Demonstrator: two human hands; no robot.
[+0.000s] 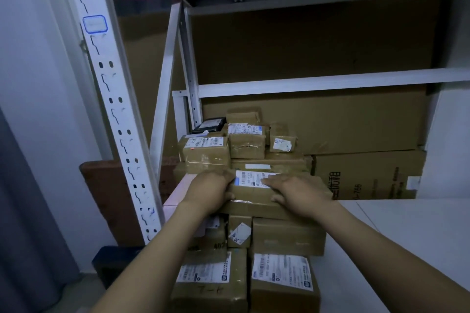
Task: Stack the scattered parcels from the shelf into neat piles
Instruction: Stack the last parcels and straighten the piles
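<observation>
A flat brown parcel (256, 192) with a white label lies on top of a pile at the shelf's left end. My left hand (209, 187) grips its left edge, thumb on the front face. My right hand (292, 192) holds its right side, fingers spread over the label and thumb on the front. Behind it stand several smaller taped parcels (207, 154), stacked in rows. Below it, nearer to me, sit more brown parcels (286, 235), two with large labels (282, 270).
The white shelf board (407, 249) stretches to the right. A large cardboard box (366, 173) with black print lies at the back. A white perforated upright (114, 99) stands at the left, a white crossbar (330, 81) spans behind.
</observation>
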